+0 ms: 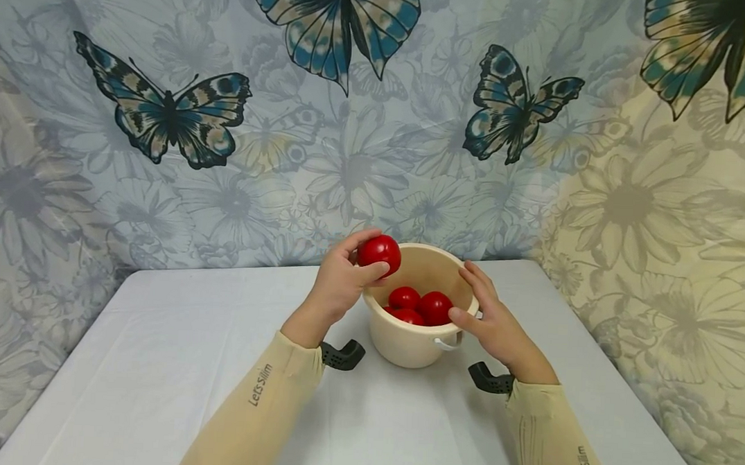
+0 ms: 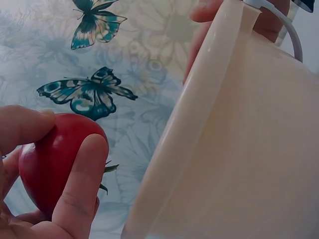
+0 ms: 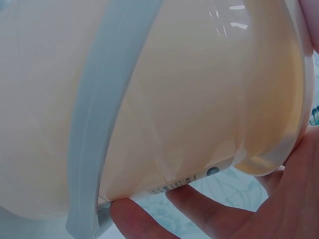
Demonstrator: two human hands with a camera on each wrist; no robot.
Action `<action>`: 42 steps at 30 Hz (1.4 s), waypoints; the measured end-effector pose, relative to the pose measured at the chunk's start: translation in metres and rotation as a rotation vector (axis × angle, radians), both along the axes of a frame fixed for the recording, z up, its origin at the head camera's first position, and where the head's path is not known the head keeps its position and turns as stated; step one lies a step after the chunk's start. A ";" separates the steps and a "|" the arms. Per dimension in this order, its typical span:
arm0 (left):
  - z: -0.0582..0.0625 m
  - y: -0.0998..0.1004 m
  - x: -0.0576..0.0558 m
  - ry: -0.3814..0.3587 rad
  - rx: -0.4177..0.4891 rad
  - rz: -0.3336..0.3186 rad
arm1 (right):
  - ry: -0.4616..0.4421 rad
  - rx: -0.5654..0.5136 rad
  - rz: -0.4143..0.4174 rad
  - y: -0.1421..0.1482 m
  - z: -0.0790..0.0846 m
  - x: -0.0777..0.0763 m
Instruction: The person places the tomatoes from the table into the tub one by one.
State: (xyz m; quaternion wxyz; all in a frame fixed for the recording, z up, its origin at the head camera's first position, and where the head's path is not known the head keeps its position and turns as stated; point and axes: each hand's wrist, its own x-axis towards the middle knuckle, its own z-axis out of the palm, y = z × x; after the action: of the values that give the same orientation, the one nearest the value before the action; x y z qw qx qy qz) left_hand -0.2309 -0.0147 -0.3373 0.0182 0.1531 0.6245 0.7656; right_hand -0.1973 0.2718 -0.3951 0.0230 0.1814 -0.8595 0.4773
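My left hand [image 1: 338,281] holds a red tomato [image 1: 383,254] over the left rim of a cream bucket [image 1: 405,348]. Thumb and fingers pinch the tomato's sides in the left wrist view, and a bit of green stem [image 2: 110,168] sticks out beyond it. Several more red tomatoes [image 1: 434,308] lie inside the bucket, which stands on the table. At the bucket's right side, my right hand [image 1: 502,332] grips the rim. Seen from the right wrist, fingers [image 3: 204,209] touch the outer wall beside a printed label [image 3: 184,183].
The bucket's pale handle [image 3: 104,109] hangs down along its outside. A white cloth covers the table [image 1: 173,362]. Right behind the table's back edge rises a backdrop [image 1: 356,169] printed with butterflies and flowers. Each wrist carries a black mount [image 1: 342,356].
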 end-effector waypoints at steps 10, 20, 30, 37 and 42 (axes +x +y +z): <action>0.000 0.005 0.000 0.025 -0.071 0.005 | 0.001 -0.006 0.006 -0.001 0.001 0.000; -0.003 0.009 -0.003 0.023 -0.078 -0.003 | 0.001 -0.007 0.004 -0.001 0.000 0.000; -0.005 0.010 -0.004 0.013 -0.090 -0.010 | -0.007 -0.009 0.000 -0.001 0.000 0.000; -0.005 0.011 -0.003 0.004 -0.118 -0.001 | -0.007 -0.004 -0.002 -0.001 0.000 0.000; -0.005 0.012 -0.003 -0.003 -0.140 -0.003 | -0.006 -0.004 -0.003 -0.001 0.000 0.000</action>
State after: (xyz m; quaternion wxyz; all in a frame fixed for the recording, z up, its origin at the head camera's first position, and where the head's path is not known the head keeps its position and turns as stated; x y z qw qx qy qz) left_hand -0.2339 -0.0029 -0.3426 0.0309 0.1513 0.6762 0.7204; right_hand -0.1970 0.2710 -0.3948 0.0214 0.1785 -0.8588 0.4797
